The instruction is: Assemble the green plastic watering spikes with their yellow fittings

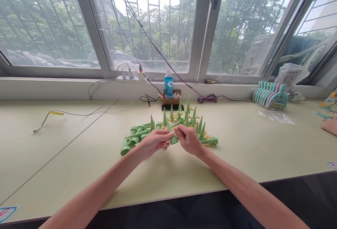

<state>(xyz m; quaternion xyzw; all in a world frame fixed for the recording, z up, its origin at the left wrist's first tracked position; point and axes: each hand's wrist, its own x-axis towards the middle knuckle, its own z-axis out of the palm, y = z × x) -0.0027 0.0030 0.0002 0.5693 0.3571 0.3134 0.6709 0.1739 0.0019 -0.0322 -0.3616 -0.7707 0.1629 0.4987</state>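
My left hand (157, 140) grips a green plant watering spike (173, 139), its wide collar down and its pointed tip tilted up. My right hand (189, 139) is closed in a pinch against the side of that spike; what sits between its fingertips is hidden. Just behind both hands stand several green watering spikes (187, 106) with small yellow valve pieces (193, 117) at their sides. To the left lies a pile of loose green spikes (136, 134). Another spike (210, 140) lies on its side to the right of my right hand.
A blue-labelled bottle (169, 85) stands in a small cardboard box (171, 100) behind the spikes, with a dark phone (166, 108) before it. Cables (207, 98) run along the back. Small hangers (271, 95) stand at right, near another person's hand (329, 125).
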